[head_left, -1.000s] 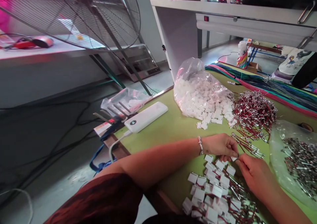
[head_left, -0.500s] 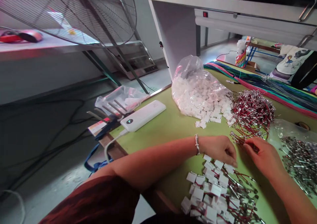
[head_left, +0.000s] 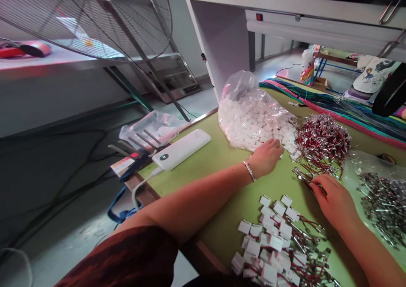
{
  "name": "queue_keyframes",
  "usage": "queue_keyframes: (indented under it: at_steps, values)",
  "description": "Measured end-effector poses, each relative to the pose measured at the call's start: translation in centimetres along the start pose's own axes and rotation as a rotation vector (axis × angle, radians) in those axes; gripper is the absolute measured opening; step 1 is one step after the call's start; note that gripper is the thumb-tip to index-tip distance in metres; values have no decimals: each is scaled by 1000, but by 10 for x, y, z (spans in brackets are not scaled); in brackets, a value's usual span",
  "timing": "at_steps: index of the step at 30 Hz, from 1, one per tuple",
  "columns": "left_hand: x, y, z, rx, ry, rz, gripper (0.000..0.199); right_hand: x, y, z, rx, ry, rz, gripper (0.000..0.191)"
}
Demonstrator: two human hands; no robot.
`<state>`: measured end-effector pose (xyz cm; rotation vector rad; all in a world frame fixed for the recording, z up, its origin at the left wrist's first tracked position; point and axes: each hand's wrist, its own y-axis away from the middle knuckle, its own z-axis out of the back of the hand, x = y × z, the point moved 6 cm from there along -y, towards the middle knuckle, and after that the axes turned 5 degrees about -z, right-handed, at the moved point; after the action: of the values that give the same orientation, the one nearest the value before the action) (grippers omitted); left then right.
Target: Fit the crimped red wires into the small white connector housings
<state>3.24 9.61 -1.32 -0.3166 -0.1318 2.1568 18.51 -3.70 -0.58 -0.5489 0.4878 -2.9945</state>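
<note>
My left hand (head_left: 268, 157) is at the near edge of the white connector housings (head_left: 250, 113) spilling from a clear plastic bag. Its fingers are curled down and closed, and what lies under the fingertips is mostly hidden. My right hand (head_left: 336, 200) is closed in a pinch on a few short red wires with metal terminals (head_left: 301, 175), which point up and left. A heap of red wires with shiny terminals (head_left: 323, 141) lies just beyond it. Between me and the hands is a pile of white housings with red wires attached (head_left: 272, 244).
A clear bag of small metal parts (head_left: 383, 206) lies at the right. Long coloured wires (head_left: 349, 109) run along the far table edge. A white power bank (head_left: 182, 148) with a cable lies at the left edge, near a large fan (head_left: 127, 20).
My left hand has moved up and away from the pile of wired housings to the loose white housings by the bag. My right hand has stayed nearly in place.
</note>
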Motion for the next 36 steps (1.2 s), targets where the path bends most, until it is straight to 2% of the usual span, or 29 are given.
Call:
queue_keyframes:
  at_steps: [3, 7, 10, 13, 16, 19, 22, 26, 31, 33, 36]
  values:
    - [-6, 1, -2, 2, 41, -69, 13, 2, 2, 0, 59, -87, -108, 19]
    - [-15, 3, -7, 9, 118, -159, 15, 5, 3, -1, 88, -196, -165, 15]
    - [-18, 3, -7, -8, 268, -91, 18, 3, 4, 1, 71, -218, -203, 17]
    - [-16, 4, -5, -45, 573, 97, 16, 0, 4, 4, 81, -291, -263, 22]
    - [-24, 8, -6, -20, 1047, 238, 14, 0, 4, 6, 106, -435, -368, 27]
    - [-39, 12, -11, 55, 1410, 274, 15, 5, 3, 7, 132, -566, -435, 31]
    - [-48, 15, -16, 108, 1581, 280, 14, 9, 3, 6, 146, -613, -445, 31]
    - [-51, 16, -19, 127, 1644, 270, 16, 8, 5, 2, 159, -558, -424, 29]
    - [-56, 17, -17, 198, 1511, 268, 14, 12, 7, 0, 190, -407, -367, 27]
    - [-59, 18, -18, 225, 1474, 261, 11, 14, 7, -1, 199, -406, -381, 27]
    - [-59, 18, -18, 191, 1494, 277, 7, 16, 6, -3, 226, -460, -399, 29]
